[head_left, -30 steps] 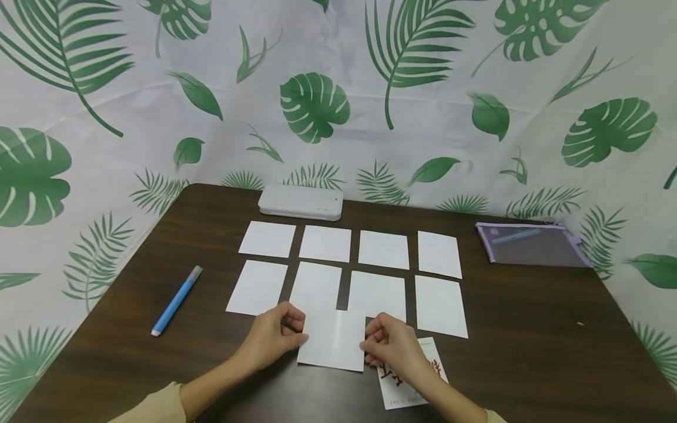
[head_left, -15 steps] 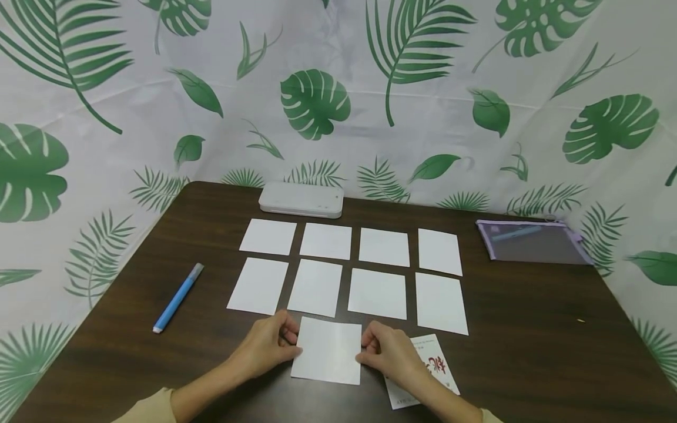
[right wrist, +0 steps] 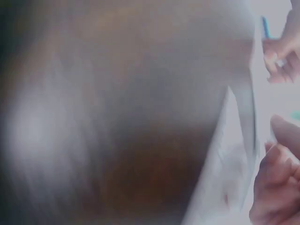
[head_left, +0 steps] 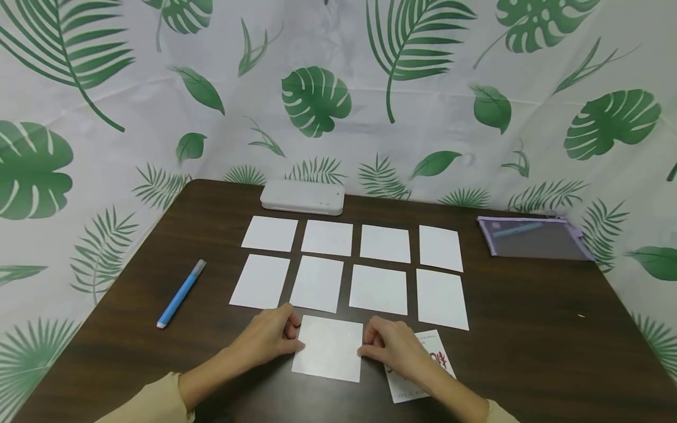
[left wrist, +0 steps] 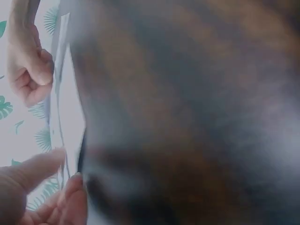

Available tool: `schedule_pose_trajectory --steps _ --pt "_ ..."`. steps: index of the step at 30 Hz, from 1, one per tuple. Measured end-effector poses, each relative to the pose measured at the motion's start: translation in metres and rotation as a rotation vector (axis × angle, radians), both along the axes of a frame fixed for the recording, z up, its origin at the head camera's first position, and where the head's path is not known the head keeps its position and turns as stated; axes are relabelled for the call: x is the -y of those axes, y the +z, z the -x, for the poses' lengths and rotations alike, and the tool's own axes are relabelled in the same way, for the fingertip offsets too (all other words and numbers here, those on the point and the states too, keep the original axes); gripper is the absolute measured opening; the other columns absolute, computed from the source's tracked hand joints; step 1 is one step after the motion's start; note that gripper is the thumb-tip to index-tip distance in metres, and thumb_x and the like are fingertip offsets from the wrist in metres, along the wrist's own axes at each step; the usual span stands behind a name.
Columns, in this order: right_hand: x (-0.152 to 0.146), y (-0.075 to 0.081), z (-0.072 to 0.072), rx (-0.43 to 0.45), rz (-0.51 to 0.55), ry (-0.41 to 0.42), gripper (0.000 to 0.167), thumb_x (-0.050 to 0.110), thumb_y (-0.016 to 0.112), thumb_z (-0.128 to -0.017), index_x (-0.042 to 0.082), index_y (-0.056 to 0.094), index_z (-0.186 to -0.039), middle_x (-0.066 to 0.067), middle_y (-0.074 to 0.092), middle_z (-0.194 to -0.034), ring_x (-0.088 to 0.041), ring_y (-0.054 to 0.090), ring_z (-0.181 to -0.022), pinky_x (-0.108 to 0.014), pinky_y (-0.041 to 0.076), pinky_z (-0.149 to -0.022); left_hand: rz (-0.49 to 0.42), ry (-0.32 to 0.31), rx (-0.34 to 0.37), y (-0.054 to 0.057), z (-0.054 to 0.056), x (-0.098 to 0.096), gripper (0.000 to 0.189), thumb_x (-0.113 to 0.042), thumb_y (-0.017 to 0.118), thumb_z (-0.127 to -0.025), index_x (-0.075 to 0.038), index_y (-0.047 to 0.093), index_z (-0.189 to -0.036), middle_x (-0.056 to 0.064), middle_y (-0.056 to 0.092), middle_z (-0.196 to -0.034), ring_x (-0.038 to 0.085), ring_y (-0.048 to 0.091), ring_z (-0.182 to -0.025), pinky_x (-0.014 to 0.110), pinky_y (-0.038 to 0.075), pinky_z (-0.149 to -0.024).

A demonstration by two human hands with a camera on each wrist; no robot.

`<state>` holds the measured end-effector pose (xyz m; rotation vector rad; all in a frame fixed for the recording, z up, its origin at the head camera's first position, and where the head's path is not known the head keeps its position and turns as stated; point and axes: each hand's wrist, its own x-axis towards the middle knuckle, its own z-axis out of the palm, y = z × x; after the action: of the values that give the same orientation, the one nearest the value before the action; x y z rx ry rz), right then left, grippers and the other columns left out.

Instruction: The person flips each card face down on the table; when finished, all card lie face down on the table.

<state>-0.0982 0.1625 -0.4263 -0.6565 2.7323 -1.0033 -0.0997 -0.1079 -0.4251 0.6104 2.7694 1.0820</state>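
A blank white card (head_left: pixel 328 349) is held level near the front of the table between both hands. My left hand (head_left: pixel 268 335) pinches its left edge between thumb and fingers. On the opposite edge my right hand (head_left: pixel 392 348) pinches the card the same way. In the left wrist view the white card (left wrist: pixel 72 103) shows almost edge-on, slightly above the tabletop. Partly under the right hand lies a printed card (head_left: pixel 435 346) with red characters. Beyond the hands, several blank white cards lie flat in two rows, including a near-row card (head_left: pixel 378 291) and a far-row card (head_left: pixel 327 238).
A blue marker (head_left: pixel 181 295) lies on the left of the dark wooden table (head_left: pixel 529 341). At the back stands a white case (head_left: pixel 302 197). A purple mesh pouch (head_left: pixel 536 239) with a blue pen inside lies at the back right. A leaf-print cloth (head_left: pixel 338 88) hangs behind.
Both hands have drawn the held card toward the person, away from the near row it overlapped in view. Over the last half second it has hardly moved, tilting a little flatter.
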Motion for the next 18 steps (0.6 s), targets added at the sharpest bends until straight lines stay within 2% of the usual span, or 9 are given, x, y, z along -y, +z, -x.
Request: schedule_pose_trajectory --steps 4,7,9,12,18 --pt "-0.030 0.010 0.013 0.069 0.097 -0.004 0.013 0.014 0.073 -0.080 0.013 0.061 -0.080 0.008 0.054 -0.065 0.000 0.045 -0.056 -0.018 0.041 -0.050 -0.033 -0.031 -0.002 0.007 0.006 -0.019 0.029 -0.016 0.080 -0.073 -0.005 0.059 -0.090 -0.006 0.057 -0.070 0.000 0.047 -0.057 0.018 0.042 -0.052" --pt "-0.059 0.013 0.018 0.092 0.102 -0.031 0.010 0.010 0.073 -0.080 0.010 0.063 -0.084 0.005 0.055 -0.069 -0.002 0.048 -0.060 -0.019 0.043 -0.052 -0.093 -0.117 0.028 0.010 0.008 -0.044 0.030 -0.017 0.078 -0.075 -0.003 0.059 -0.093 -0.002 0.060 -0.073 0.000 0.051 -0.057 0.017 0.044 -0.053" --pt "-0.075 0.011 0.016 0.099 0.099 -0.047 0.012 0.008 0.073 -0.079 0.008 0.064 -0.086 0.004 0.056 -0.072 -0.002 0.049 -0.061 -0.019 0.044 -0.054 -0.107 -0.169 0.058 0.009 0.008 -0.060 0.030 -0.018 0.078 -0.075 -0.004 0.059 -0.094 -0.001 0.062 -0.073 -0.001 0.053 -0.058 0.016 0.044 -0.054" --pt "-0.094 0.005 0.011 0.086 0.105 -0.080 0.017 0.006 0.075 -0.075 0.006 0.064 -0.088 0.004 0.056 -0.073 -0.001 0.049 -0.063 -0.019 0.043 -0.055 -0.097 -0.220 0.056 0.004 0.007 -0.080 0.032 -0.020 0.079 -0.074 -0.005 0.060 -0.095 -0.002 0.063 -0.073 -0.003 0.051 -0.058 0.014 0.043 -0.055" --pt "-0.115 -0.001 0.000 0.014 0.085 -0.116 0.029 0.003 0.079 -0.070 0.006 0.062 -0.093 0.003 0.053 -0.075 0.001 0.047 -0.063 -0.019 0.042 -0.054 -0.003 -0.249 0.012 -0.001 0.009 -0.110 0.039 -0.026 0.081 -0.073 -0.005 0.060 -0.098 -0.008 0.060 -0.067 -0.004 0.044 -0.055 0.013 0.038 -0.052"
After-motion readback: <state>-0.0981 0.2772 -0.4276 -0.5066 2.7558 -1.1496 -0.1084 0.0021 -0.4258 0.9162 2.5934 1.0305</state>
